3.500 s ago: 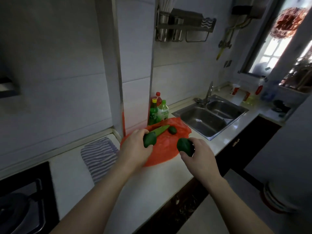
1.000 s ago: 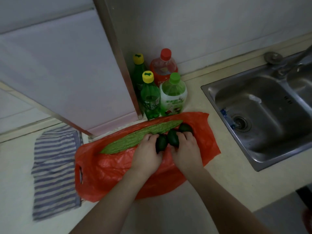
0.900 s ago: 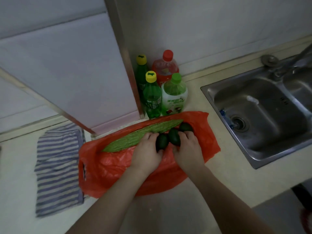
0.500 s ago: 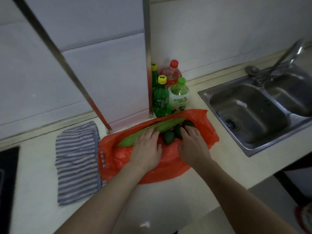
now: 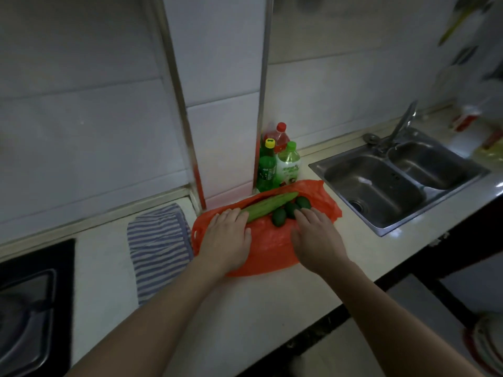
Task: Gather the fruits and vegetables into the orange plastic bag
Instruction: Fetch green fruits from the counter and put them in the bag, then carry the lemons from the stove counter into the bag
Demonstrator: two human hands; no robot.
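At the far left we saw the dark hob [image 5: 30, 308] set in the counter [image 5: 245, 308]. Next to it a striped cloth [image 5: 159, 246] lay flat, just beside the orange plastic bag [image 5: 268, 251]. The bag lay flattened on the counter with its cut-out handle toward the cloth, so we judged that its mouth faced left.

The left hand [image 5: 227, 238] rested palm down on the bag's left part, fingers straight and grasping nothing. Its fingertips touched the near end of a long green gourd [image 5: 269, 206]. We took this as pinning the thin plastic so it would not slide.

The gourd lay on top of the bag, not inside it as far as we could tell. Its long axis slanted from those fingertips away to the far right, and its tapered tip pointed toward the bottles [image 5: 277, 164] standing against the wall.

Tucked against the gourd's right side were three small dark green fruits [image 5: 279, 218], bunched together, probably so they would not roll. The right hand [image 5: 317, 238] also lay flat and released, its fingertips meeting the fruits from the near side. Further right was the sink [image 5: 394, 183], well apart. We judged that nothing had gone into the bag yet.
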